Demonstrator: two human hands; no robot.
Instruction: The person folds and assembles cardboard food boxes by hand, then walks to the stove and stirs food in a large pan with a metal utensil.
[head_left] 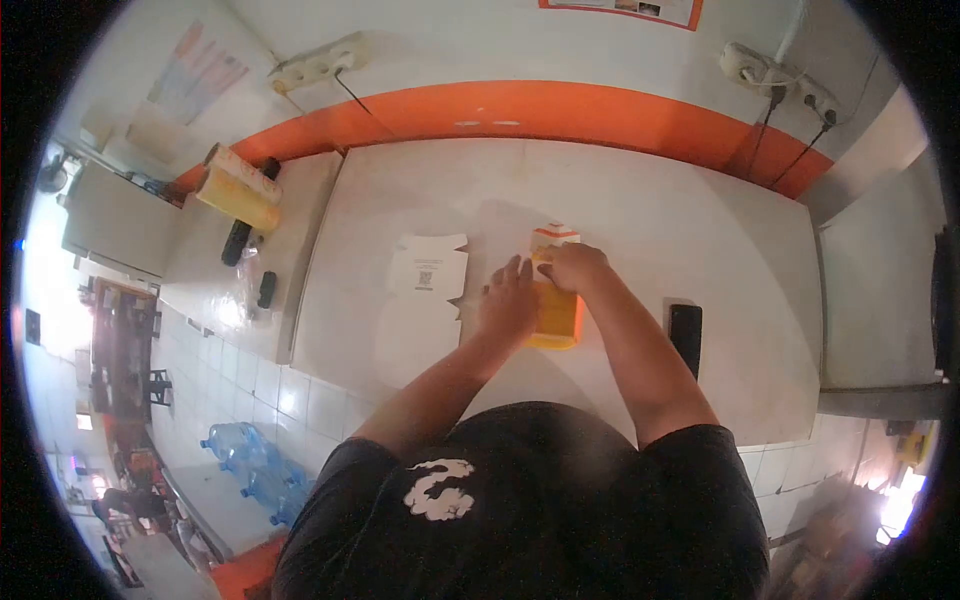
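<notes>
A yellow-orange cardboard box lies on the white worktop in front of my body. Its far end has a white flap with orange stripes. My left hand lies along the box's left side, gripping it with the fingers pointing away from me. Curled over the far end, my right hand grips the box near the striped flap; its fingertips are partly hidden. Left of my left hand, a flat white card with notched edges and a printed QR code lies on the worktop.
A black phone-like object lies right of my right forearm. Rolls of film and small black objects stand on the left counter. Blue water bottles are at lower left. Power strips with cords hang on the wall above the orange band.
</notes>
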